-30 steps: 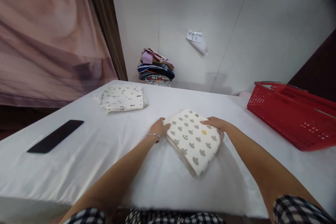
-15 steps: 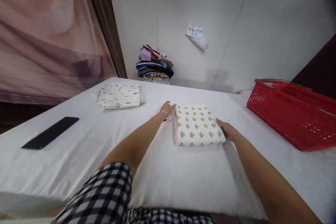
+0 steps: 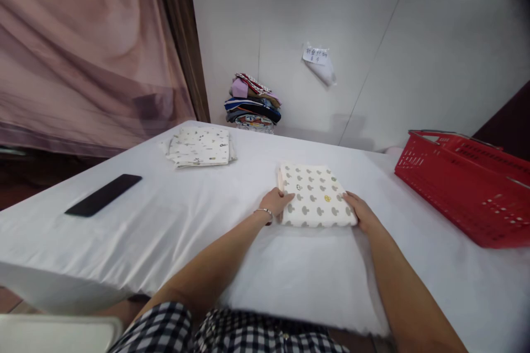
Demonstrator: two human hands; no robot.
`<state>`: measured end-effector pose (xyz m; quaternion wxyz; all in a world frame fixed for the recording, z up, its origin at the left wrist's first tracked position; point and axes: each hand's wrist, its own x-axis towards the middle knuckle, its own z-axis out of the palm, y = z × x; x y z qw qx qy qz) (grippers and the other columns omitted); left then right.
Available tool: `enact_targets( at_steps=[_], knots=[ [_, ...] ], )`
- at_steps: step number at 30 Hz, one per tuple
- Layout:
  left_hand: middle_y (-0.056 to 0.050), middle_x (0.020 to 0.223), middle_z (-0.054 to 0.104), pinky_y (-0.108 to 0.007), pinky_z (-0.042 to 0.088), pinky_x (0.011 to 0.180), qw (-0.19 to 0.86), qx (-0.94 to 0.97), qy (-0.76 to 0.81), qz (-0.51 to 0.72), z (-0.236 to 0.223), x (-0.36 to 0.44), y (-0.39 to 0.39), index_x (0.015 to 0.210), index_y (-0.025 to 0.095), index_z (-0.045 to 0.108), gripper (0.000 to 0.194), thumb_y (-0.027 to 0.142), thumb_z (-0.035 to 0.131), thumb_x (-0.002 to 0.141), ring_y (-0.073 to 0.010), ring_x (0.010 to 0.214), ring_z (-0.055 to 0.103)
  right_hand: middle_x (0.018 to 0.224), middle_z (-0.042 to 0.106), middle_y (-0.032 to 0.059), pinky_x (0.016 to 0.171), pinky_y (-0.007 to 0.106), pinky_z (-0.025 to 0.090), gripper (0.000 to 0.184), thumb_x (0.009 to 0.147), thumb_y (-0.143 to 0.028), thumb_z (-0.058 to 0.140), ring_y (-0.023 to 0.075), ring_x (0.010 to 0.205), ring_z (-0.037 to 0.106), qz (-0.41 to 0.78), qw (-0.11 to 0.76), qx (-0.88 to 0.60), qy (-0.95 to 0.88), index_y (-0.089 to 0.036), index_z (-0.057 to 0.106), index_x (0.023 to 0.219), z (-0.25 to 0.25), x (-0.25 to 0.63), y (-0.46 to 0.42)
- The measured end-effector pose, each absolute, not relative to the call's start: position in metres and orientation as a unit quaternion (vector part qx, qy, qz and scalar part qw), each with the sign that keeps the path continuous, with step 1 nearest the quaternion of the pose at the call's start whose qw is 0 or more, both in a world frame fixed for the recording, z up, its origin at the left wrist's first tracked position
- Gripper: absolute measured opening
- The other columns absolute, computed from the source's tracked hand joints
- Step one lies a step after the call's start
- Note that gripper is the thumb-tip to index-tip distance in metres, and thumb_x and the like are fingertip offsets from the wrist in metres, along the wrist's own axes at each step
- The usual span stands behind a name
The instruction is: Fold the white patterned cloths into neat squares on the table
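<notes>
A folded white cloth [image 3: 314, 196] printed with grey mushroom shapes lies flat on the white-covered table [image 3: 199, 204] in front of me. My left hand [image 3: 277, 202], with a bracelet at the wrist, grips its left edge, thumb on top and fingers hidden underneath. At the opposite edge, my right hand [image 3: 359, 210] holds the lower right corner, its thumb over the cloth and the other fingers mostly out of sight. Further left on the table rests another folded white cloth [image 3: 201, 147] with small scattered prints, touched by neither hand.
A black phone-like slab [image 3: 104, 195] lies near the left table edge. On the right stands a red plastic basket [image 3: 459, 187]. Behind the table rises a pile of folded fabrics [image 3: 253, 103] against the wall. A pink curtain [image 3: 83, 49] hangs at the left.
My left hand has come down from the cloth's upper left corner to its lower left edge and closed on it. My right hand stays at the right edge. The view has shifted slightly.
</notes>
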<state>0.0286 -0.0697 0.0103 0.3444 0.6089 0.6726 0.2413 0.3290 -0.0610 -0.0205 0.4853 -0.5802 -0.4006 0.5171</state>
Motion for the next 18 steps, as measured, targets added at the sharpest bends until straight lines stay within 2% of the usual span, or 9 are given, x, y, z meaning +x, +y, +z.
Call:
enact_targets(
  at_steps=[5, 9, 12, 15, 18],
  knots=[
    [-0.002, 0.077, 0.063, -0.024, 0.038, 0.058, 0.325, 0.611, 0.678, 0.246, 0.003, 0.032, -0.075, 0.073, 0.02, 0.046, 0.028, 0.047, 0.053, 0.076, -0.0159, 0.071, 0.058, 0.1, 0.067, 0.008, 0.064, 0.03, 0.054, 0.063, 0.07, -0.038, 0.068, 0.0209, 0.079, 0.066, 0.455, 0.457, -0.631, -0.43, -0.022, 0.046, 0.127, -0.018, 0.327, -0.068],
    [-0.001, 0.079, 0.063, -0.024, 0.037, 0.058, 0.293, 0.621, 0.682, 0.251, -0.003, 0.035, -0.078, 0.075, 0.021, 0.046, 0.027, 0.047, 0.051, 0.078, -0.0156, 0.071, 0.057, 0.096, 0.066, 0.0091, 0.067, 0.033, 0.053, 0.061, 0.073, -0.039, 0.061, 0.0216, 0.077, 0.065, 0.346, 0.391, -0.698, -0.489, -0.018, 0.047, 0.128, -0.019, 0.328, -0.064],
    [-0.001, 0.079, 0.063, -0.025, 0.038, 0.06, 0.284, 0.625, 0.681, 0.255, -0.004, 0.038, -0.081, 0.077, 0.021, 0.047, 0.03, 0.051, 0.048, 0.079, -0.0164, 0.072, 0.058, 0.101, 0.065, 0.0105, 0.079, 0.037, 0.049, 0.056, 0.076, -0.041, 0.055, 0.0244, 0.088, 0.063, 0.233, 0.32, -0.733, -0.553, -0.017, 0.05, 0.126, -0.02, 0.329, -0.061],
    [-0.001, 0.077, 0.062, -0.026, 0.038, 0.06, 0.287, 0.624, 0.68, 0.258, -0.002, 0.038, -0.083, 0.077, 0.021, 0.047, 0.037, 0.058, 0.044, 0.078, -0.0173, 0.072, 0.058, 0.112, 0.061, 0.0125, 0.085, 0.042, 0.046, 0.058, 0.079, -0.044, 0.048, 0.028, 0.099, 0.059, 0.157, 0.251, -0.748, -0.594, -0.017, 0.046, 0.13, -0.021, 0.33, -0.063],
    [-0.001, 0.077, 0.062, -0.026, 0.038, 0.059, 0.289, 0.628, 0.678, 0.251, -0.001, 0.037, -0.085, 0.079, 0.022, 0.046, 0.037, 0.059, 0.047, 0.076, -0.0176, 0.072, 0.058, 0.121, 0.056, 0.0141, 0.09, 0.044, 0.043, 0.057, 0.082, -0.044, 0.043, 0.0292, 0.108, 0.054, 0.082, 0.23, -0.731, -0.638, -0.015, 0.044, 0.131, -0.019, 0.328, -0.068]
  ],
)
